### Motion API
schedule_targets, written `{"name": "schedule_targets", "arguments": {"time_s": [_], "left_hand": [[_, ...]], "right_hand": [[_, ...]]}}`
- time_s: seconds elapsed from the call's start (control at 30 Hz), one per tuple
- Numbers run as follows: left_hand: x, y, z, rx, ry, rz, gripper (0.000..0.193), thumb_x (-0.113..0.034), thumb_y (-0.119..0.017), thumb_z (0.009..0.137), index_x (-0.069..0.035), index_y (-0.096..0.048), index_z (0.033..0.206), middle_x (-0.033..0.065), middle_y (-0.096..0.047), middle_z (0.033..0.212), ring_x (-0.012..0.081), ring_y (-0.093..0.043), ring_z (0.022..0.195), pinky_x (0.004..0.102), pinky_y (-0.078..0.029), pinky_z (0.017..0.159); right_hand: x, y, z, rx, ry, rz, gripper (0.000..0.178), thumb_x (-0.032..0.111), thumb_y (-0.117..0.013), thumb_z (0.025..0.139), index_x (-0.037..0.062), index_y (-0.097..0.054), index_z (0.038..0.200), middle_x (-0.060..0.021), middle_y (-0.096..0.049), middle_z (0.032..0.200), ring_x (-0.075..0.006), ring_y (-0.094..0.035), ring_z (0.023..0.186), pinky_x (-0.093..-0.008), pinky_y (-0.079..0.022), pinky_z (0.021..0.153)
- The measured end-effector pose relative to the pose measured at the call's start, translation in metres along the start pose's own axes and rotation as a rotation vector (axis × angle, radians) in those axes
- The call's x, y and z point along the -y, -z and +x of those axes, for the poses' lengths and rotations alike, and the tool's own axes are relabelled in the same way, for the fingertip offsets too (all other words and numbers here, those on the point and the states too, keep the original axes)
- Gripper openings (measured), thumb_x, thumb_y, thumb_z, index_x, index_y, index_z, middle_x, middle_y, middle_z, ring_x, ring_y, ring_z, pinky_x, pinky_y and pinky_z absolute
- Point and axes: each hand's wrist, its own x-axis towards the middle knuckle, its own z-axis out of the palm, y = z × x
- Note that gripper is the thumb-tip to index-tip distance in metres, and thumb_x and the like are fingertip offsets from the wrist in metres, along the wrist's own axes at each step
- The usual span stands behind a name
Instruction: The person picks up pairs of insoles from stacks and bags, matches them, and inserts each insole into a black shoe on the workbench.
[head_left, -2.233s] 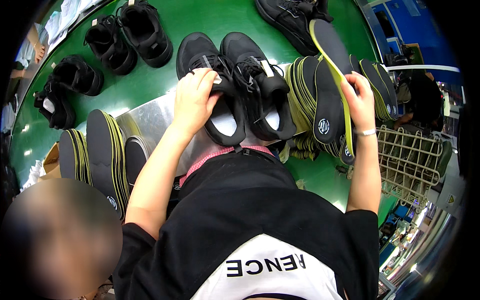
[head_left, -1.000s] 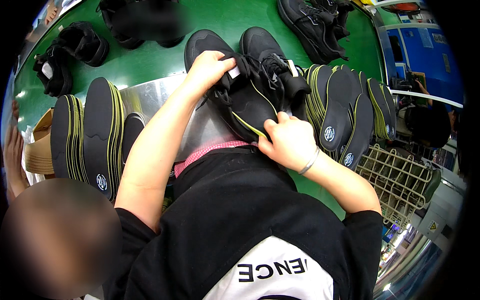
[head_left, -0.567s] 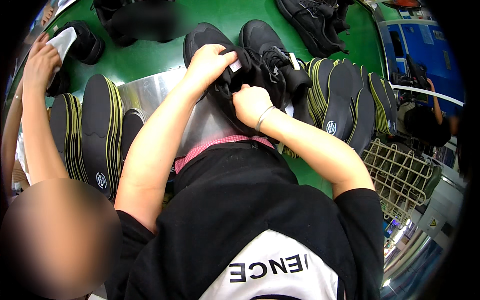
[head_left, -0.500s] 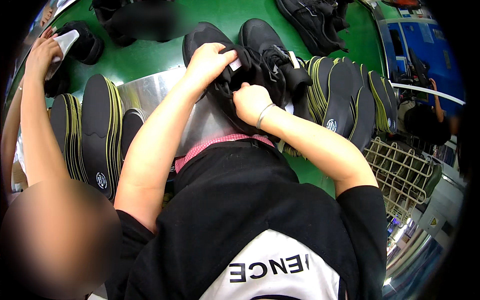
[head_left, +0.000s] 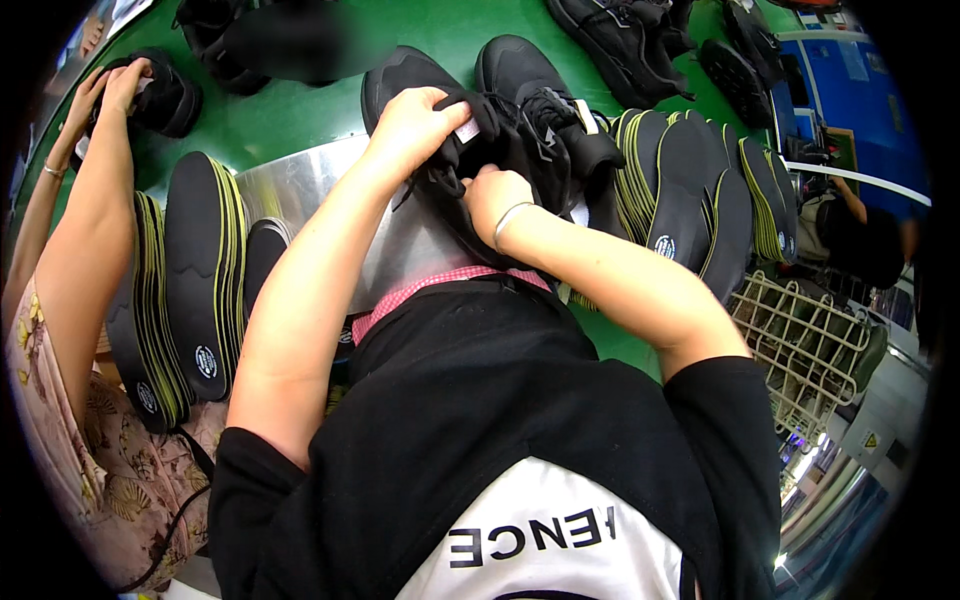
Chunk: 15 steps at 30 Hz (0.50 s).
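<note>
A black lace-up shoe (head_left: pixel 405 78) lies in front of me, toe pointing away, over a shiny metal plate (head_left: pixel 385 250). My left hand (head_left: pixel 415 130) pinches its tongue, where a small white label shows, and holds it up. At the shoe's opening, my right hand (head_left: pixel 497 202) is closed with its fingertips down inside; what they grip is hidden. Against this shoe's right side stands a second black shoe (head_left: pixel 520 75), laced, with a pale tag at its collar. Neither hand touches that second shoe's toe.
Stacks of black insoles with yellow-green edges stand on the left (head_left: pixel 205 270) and right (head_left: pixel 690 180). More black shoes (head_left: pixel 625 50) rest on the green tabletop (head_left: pixel 310 115). At the left, a co-worker's hands (head_left: pixel 120 85) hold a black shoe. A wire basket (head_left: pixel 800 345) is at right.
My hands have hardly moved on the shoe. The co-worker at left has leaned back; both their hands are now at a shoe, and the white sheet they held no longer shows.
</note>
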Motion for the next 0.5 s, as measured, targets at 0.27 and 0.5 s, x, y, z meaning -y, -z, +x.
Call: {"name": "schedule_targets", "arguments": {"time_s": [0.27,0.5], "left_hand": [[-0.003,0.002,-0.003,-0.05,-0.038,0.075,0.032,-0.027,-0.056,0.071,0.001,-0.061,0.086,0.016,-0.062,0.076,0.0236,-0.06,0.072,0.0314,-0.044,0.068],[-0.012,0.003,-0.009,-0.088,-0.168,0.215,0.033,-0.028,-0.054,0.07,0.001,-0.061,0.082,0.0169,-0.061,0.074,0.0261,-0.059,0.072,0.0316,-0.044,0.067]], "right_hand": [[-0.008,0.022,-0.024,0.272,0.359,-0.227,0.023,0.014,-0.047,0.075,0.0069,-0.064,0.09,-0.0115,-0.061,0.095,-0.0219,-0.059,0.088,-0.0298,-0.047,0.072],[-0.015,0.011,-0.036,0.594,0.144,0.169,0.052,0.017,-0.05,0.072,-0.0075,-0.037,0.116,-0.0203,-0.059,0.092,-0.0302,-0.057,0.088,-0.0409,-0.043,0.074]]}}
